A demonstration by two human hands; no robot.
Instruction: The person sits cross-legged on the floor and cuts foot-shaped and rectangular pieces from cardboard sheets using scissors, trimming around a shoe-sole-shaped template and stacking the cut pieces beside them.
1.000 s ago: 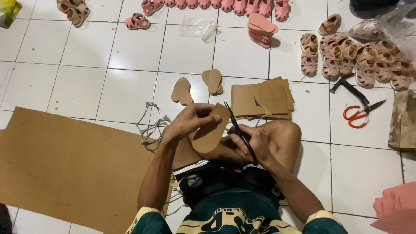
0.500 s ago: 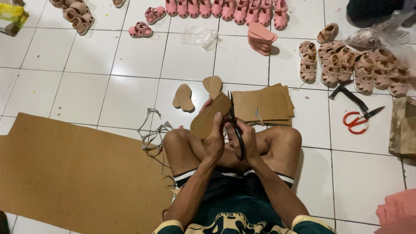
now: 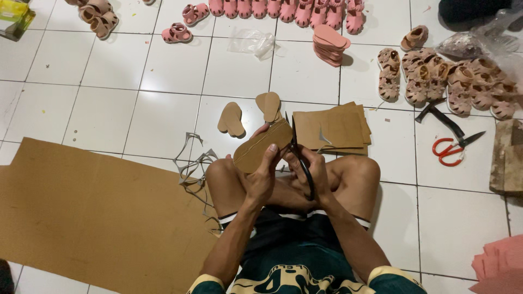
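Currently the left hand (image 3: pixel 260 182) is gripping a brown sole-shaped cardboard piece (image 3: pixel 263 146) above the knees, while the right hand (image 3: pixel 311 175) is closing black scissors (image 3: pixel 299 158) along its edge; two cut soles (image 3: pixel 231 118) are lying on the floor, trimming seemingly unfinished.

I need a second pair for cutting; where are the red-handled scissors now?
In the head view, the red-handled scissors lie on the white tiled floor at the person's right, beside a hammer and below the tan sandals.

It was a home shoemaking workshop — pink sandals (image 3: pixel 283 8) lined the far tiled floor (image 3: pixel 109 98), cardboard sheet (image 3: pixel 81 212) lying near left.
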